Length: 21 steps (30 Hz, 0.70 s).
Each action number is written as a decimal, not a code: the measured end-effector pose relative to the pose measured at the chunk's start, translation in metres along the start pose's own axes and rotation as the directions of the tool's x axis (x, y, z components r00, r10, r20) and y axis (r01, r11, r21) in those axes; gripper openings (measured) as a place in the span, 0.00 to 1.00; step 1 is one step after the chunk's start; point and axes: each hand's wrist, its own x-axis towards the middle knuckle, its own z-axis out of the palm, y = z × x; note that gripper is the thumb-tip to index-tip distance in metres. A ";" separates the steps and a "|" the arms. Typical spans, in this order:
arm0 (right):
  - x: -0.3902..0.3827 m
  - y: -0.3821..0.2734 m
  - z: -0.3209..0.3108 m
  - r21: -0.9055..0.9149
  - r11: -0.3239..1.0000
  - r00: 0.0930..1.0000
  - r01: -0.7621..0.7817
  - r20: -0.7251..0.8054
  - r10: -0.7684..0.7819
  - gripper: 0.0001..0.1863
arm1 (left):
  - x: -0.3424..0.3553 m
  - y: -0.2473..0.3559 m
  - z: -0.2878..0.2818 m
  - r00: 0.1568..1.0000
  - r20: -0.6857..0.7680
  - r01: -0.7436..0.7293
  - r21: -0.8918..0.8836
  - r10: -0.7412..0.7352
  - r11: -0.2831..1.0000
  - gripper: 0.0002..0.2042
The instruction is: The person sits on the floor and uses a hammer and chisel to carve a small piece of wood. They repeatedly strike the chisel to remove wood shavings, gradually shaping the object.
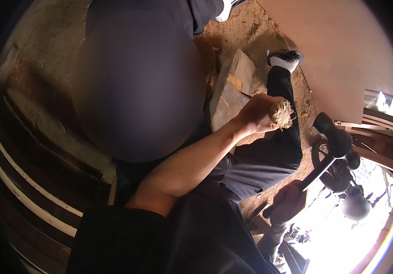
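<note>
My left hand (261,112) is closed around a wooden handle (282,114), whose pale, frayed end points up toward me. Whatever lies at the handle's lower end is hidden beneath the hand. Under and beside this hand is a thick wooden block (227,102) with a rough, cut upper face. A loose-looking chip (234,82) rests on it. On the right, my right hand (287,201) grips a hammer (317,173) by its shaft. The dark hammer head (337,137) is raised, apart from the frayed handle end.
A person in dark clothes (196,13), largely blurred, is close by at the upper left. My outstretched leg (280,86) lies beyond the block on the dirt floor (251,27). A large flat panel (342,55) stands at the right; a motorbike (338,176) is in the bright opening.
</note>
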 end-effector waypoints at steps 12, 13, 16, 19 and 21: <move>0.014 0.021 0.016 -0.729 0.226 0.711 0.647 0.468 -0.525 0.09 | -0.001 0.003 0.001 0.998 0.010 -0.056 0.031 0.056 0.998 0.16; 0.012 0.022 0.010 -0.785 0.245 0.774 0.569 0.412 -0.481 0.08 | 0.000 0.005 0.002 0.998 0.013 -0.061 0.042 0.060 0.997 0.16; 0.001 0.005 0.029 -0.712 0.650 0.948 0.266 0.072 -0.310 0.08 | -0.001 -0.011 0.010 0.999 0.042 -0.032 0.013 0.032 0.999 0.15; -0.011 0.002 0.042 -0.567 0.743 0.919 0.354 0.065 -0.389 0.12 | -0.003 -0.009 0.008 0.999 0.011 -0.034 0.011 0.033 0.999 0.16; -0.014 0.010 0.040 -0.633 0.591 0.833 0.500 0.167 -0.527 0.13 | 0.001 -0.004 0.007 0.999 0.007 -0.049 -0.001 0.049 0.999 0.17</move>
